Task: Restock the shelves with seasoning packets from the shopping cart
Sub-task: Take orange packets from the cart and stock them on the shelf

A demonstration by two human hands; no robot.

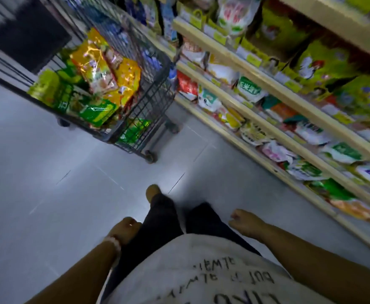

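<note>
Seasoning packets (96, 71) lie heaped in the shopping cart (151, 99), parked at the shelves' (254, 119) near end for short reaches. Left hand (126, 229) and right hand (245, 222) hang loosely curled, holding nothing, well apart from the cart.

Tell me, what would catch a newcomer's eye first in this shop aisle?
Probably the wire shopping cart at upper left, heaped with shiny yellow and green seasoning packets. To its right run long wooden shelves crowded with bags. Below, the person's left hand and right hand hang empty beside dark trousers.
</note>
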